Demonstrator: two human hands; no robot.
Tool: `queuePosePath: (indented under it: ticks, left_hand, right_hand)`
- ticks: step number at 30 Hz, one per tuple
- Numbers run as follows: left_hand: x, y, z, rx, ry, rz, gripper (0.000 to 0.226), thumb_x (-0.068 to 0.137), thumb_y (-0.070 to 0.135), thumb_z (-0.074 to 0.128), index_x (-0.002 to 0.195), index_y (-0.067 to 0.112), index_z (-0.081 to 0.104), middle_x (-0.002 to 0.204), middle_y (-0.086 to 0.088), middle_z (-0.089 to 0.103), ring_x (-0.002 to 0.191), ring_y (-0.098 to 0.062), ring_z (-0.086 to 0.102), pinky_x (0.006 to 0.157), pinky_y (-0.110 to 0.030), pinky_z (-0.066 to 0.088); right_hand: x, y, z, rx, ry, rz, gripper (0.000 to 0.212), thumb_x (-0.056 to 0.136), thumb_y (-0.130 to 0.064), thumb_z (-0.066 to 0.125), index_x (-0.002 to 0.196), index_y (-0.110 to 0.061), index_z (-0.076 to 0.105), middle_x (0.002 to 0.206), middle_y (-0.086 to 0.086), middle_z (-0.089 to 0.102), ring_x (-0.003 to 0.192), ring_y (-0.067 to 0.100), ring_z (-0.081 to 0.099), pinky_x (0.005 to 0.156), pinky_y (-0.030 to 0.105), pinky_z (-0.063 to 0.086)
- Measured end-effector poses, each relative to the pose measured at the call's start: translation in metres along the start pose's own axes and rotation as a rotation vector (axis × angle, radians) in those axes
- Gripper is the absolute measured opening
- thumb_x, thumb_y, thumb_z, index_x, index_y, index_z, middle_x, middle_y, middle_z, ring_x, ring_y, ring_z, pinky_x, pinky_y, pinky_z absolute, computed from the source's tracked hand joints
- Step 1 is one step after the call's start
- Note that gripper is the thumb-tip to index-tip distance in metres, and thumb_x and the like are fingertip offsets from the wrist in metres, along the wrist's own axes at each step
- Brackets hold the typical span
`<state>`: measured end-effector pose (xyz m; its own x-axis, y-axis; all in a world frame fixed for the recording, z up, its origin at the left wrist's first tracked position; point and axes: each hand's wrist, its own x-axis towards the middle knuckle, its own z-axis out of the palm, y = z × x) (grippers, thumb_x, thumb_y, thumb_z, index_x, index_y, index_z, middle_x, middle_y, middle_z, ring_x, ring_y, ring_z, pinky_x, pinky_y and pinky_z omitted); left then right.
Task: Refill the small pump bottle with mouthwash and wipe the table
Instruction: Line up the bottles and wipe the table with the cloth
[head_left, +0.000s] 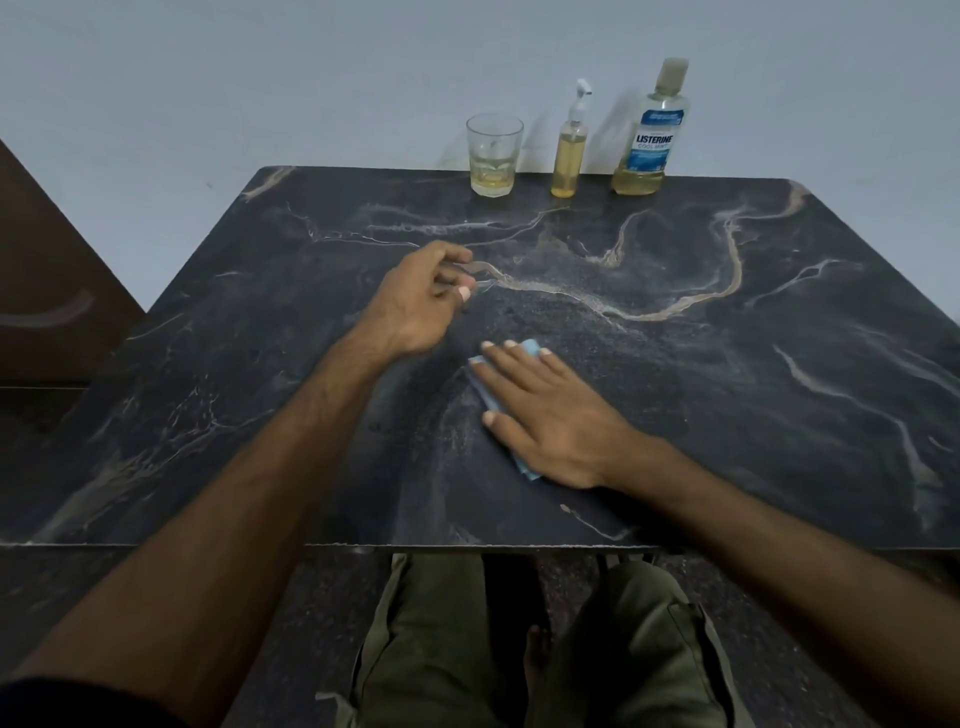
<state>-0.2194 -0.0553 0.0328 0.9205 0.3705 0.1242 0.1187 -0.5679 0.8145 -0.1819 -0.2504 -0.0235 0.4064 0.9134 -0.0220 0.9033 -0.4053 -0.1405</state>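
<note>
A person is sitting at a dark, marble-patterned stone table (675, 415) with pale veins running across it, both bare forearms reaching over its near edge. The right hand (550, 415) is lying palm down, fingers (506, 358) spread flat and fully extended, pressing a small folded light-blue cloth (530, 347) against the table near its middle. Only the edges of the cloth are showing: one corner is peeking out between the fingertips, another strip is sticking out beside the thumb and below the heel of the palm. The left hand (421, 301) is hovering just beyond and to the left of the right one, its fingers loosely curled inward; something thin and glinting is appearing at the fingertips, but motion blur is making it impossible to tell whether they are holding anything.

Along the far edge of the table, against a plain pale wall (260, 78), three things are standing upright in a row, well apart from both hands. On the left is a clear faceted drinking glass (493, 156) holding a shallow layer of yellowish liquid. Just right of it is the small slim clear pump bottle (569, 156) with a white pump head, filled with yellow liquid almost to its shoulder. Rightmost is the large clear mouthwash bottle (649, 140) with a blue-and-white label, capped, with yellow liquid showing below the label.

Beneath the table edge, olive-green trousers (431, 649) are showing.
</note>
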Motion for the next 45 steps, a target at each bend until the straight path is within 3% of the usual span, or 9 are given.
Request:
queuePosePath:
  ticks: [5,10,17,22,27,31,35,38,45]
  left_hand:
    - [0.002,-0.006,-0.009,0.062,0.037,0.027,0.035,0.096,0.01,0.056,0.131,0.015,0.052,0.115,0.0,0.065,0.107,-0.013,0.061,0.096,-0.027,0.048]
    - [0.004,-0.011,-0.014,0.031,0.112,0.012,0.035,0.095,0.007,0.057,0.129,0.015,0.053,0.113,0.0,0.065,0.105,-0.013,0.063,0.092,-0.026,0.05]
    - [-0.005,-0.017,-0.024,0.049,0.122,-0.024,0.034,0.096,0.01,0.056,0.129,0.017,0.053,0.117,0.001,0.065,0.105,-0.011,0.061,0.089,-0.021,0.045]
    - [-0.005,-0.017,-0.036,0.0,0.118,-0.036,0.032,0.097,0.012,0.055,0.129,0.016,0.053,0.116,0.0,0.066,0.107,-0.014,0.062,0.097,-0.032,0.049]
    - [-0.002,-0.015,-0.043,-0.049,0.109,-0.048,0.028,0.097,0.019,0.057,0.126,0.018,0.054,0.119,-0.004,0.065,0.111,-0.017,0.062,0.097,-0.037,0.051]
    - [0.001,-0.014,-0.05,-0.07,0.133,-0.038,0.025,0.098,0.021,0.055,0.123,0.021,0.055,0.114,-0.001,0.068,0.102,-0.012,0.065,0.076,-0.021,0.049]
    - [0.006,-0.014,-0.055,-0.1,0.16,-0.037,0.022,0.098,0.02,0.055,0.12,0.021,0.056,0.113,-0.002,0.068,0.1,-0.014,0.066,0.081,-0.025,0.049]
    - [0.009,-0.014,-0.054,-0.098,0.17,-0.033,0.023,0.097,0.019,0.056,0.12,0.018,0.056,0.114,-0.003,0.068,0.099,-0.015,0.066,0.077,-0.021,0.046]
    - [0.013,-0.021,-0.046,-0.006,0.191,-0.018,0.026,0.098,0.019,0.056,0.124,0.017,0.057,0.117,0.001,0.065,0.105,-0.011,0.063,0.094,-0.025,0.049]
  right_hand:
    - [0.062,-0.046,0.006,-0.013,0.052,-0.176,0.055,0.105,-0.041,0.028,0.154,-0.017,0.026,0.16,0.004,0.027,0.15,0.021,0.014,0.122,0.043,0.006]
    - [0.109,-0.036,0.004,0.065,0.085,-0.155,0.044,0.104,-0.035,0.034,0.138,-0.011,0.048,0.15,0.01,0.041,0.144,0.025,0.029,0.12,0.046,0.014]
    - [0.091,0.044,-0.009,0.022,0.037,0.149,0.06,0.104,-0.046,0.02,0.157,-0.02,0.013,0.165,0.006,0.009,0.152,0.022,0.005,0.12,0.041,0.003]
    - [0.031,0.101,-0.01,0.042,0.108,0.362,0.061,0.104,-0.048,0.022,0.157,-0.019,0.016,0.165,0.007,0.011,0.152,0.025,0.007,0.12,0.044,0.005]
    - [0.047,0.108,-0.012,0.034,0.119,0.501,0.058,0.104,-0.042,0.025,0.156,-0.016,0.019,0.164,0.008,0.013,0.152,0.026,0.008,0.121,0.045,0.005]
    - [0.073,0.077,-0.016,0.012,0.059,0.351,0.059,0.105,-0.042,0.021,0.157,-0.015,0.012,0.165,0.008,0.007,0.152,0.025,0.004,0.122,0.045,0.003]
    - [0.075,0.02,-0.009,0.01,-0.004,0.027,0.06,0.105,-0.046,0.018,0.158,-0.021,0.006,0.166,0.004,0.0,0.152,0.019,-0.004,0.121,0.041,-0.004]
    - [0.084,-0.025,-0.002,0.017,-0.036,-0.157,0.059,0.105,-0.046,0.021,0.158,-0.022,0.009,0.166,0.003,0.0,0.152,0.019,-0.005,0.122,0.041,-0.003]
    - [0.138,-0.06,0.004,0.027,0.028,-0.25,0.048,0.105,-0.037,0.03,0.147,-0.014,0.038,0.155,0.006,0.035,0.147,0.021,0.023,0.121,0.042,0.011]
